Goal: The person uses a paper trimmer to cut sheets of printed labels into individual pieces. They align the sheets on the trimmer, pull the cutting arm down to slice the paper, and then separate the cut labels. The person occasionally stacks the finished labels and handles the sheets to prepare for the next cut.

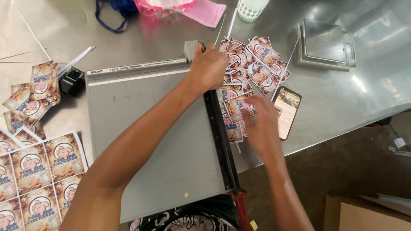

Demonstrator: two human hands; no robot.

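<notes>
Head view: left hand (pixel 209 66) pressed down w/ closed grip on the far end of the cutter blade arm (pixel 218 128), fingers curled over it near the hinge corner of the grey paper trimmer (pixel 145 128). Right hand (pixel 259 124) is just right of the blade, fingers apart and spread flat over the cut labels (pixel 244 72); motion blur, so can't tell if it pinches one or only touches. That pile lies loose on the steel worktop (pixel 342 98), fanned away from the grip toward the far side, some overlapping.

Handling, as a judgement: labels look like thin glossy printed paper, very light, floppy, prob. slick on steel and on each other, so they'd slide and scatter easily; best taken by an edge pinch or swept flat under the palm. Blade arm looks stiff metal, heavier, w/ a red handle (pixel 239 205) at the near end; hold there or on the spine, away from the cutting edge.

Beyond the right hand: a phone (pixel 287 112), screen lit, touching the pile's edge; farther right a small metal scale (pixel 325 42). Left of the trimmer: uncut label sheets (pixel 38 171) and another small stack (pixel 32 92). Pink bag (pixel 171 6) at the far edge.
</notes>
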